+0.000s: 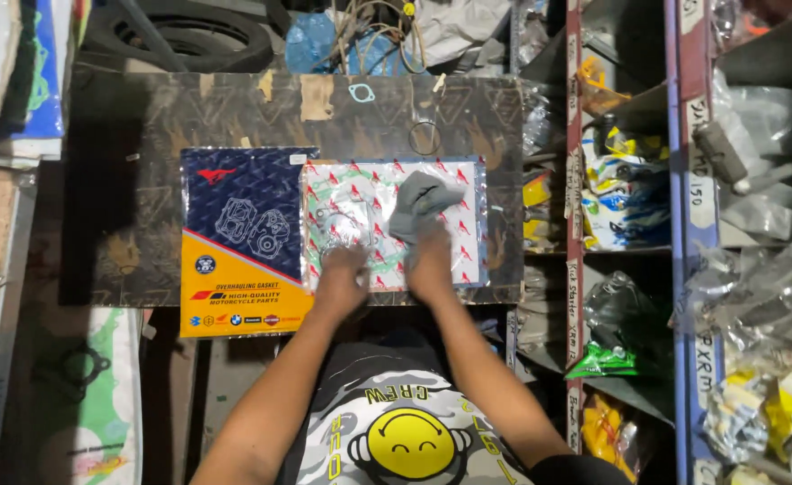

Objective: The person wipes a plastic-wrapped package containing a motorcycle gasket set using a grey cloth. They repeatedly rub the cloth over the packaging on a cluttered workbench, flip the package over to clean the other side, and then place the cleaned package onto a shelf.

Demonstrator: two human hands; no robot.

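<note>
On the dark table, a clear packet of gaskets lies beside a blue-and-yellow card. The right hand grasps a grey cloth over the packet; the left hand presses a round transparent piece, its fingers blurred.

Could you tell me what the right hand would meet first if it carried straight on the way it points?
Probably the grey cloth that the right hand already grips, lying over the clear gasket sheet. Beyond it come the ring gasket and the board's far edge, though depth is unclear.
</note>
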